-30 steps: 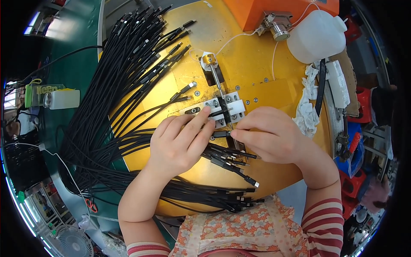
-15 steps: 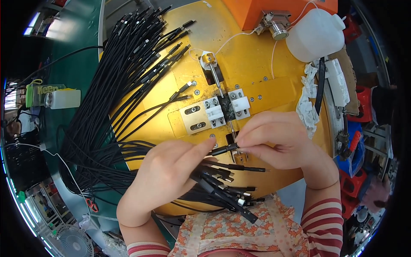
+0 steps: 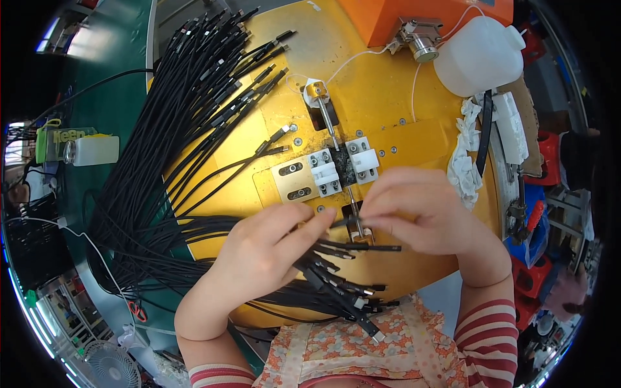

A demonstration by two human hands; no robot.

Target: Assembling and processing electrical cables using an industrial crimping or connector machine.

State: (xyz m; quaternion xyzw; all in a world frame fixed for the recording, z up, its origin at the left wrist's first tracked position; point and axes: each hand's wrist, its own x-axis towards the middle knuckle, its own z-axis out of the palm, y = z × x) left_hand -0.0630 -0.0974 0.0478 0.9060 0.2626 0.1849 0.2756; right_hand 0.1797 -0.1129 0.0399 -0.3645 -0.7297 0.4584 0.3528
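Note:
My left hand [image 3: 262, 249] is closed round a black cable [image 3: 341, 223], its thumb and forefinger on the part near the plug. Opposite it, my right hand [image 3: 420, 210] pinches the plug end of that cable; the fingertips are a little blurred and hide the tip. Below my left hand, a bunch of black cables [image 3: 330, 278] fans out, several with bare metal plugs. Whether the left fingers also grip these, I cannot tell. Just beyond the hands stand two white clamp blocks [image 3: 325, 173] on a yellow metal plate [image 3: 381, 71], with a thin metal rod [image 3: 328, 121] pointing between them.
A big pile of black cables [image 3: 149, 136] covers the left side, across the plate and a green table [image 3: 119, 39]. At the back right are an orange box [image 3: 369, 19] and a white plastic jug [image 3: 479, 55]. Crumpled white tissue [image 3: 462, 158] lies at right. Red scissors [image 3: 137, 312] lie at lower left.
Both hands stay close together over the plate, with small finger movements at the cable's plug. In the bunch below, the cable ends have shifted, and one wide plug now shows its metal tip.

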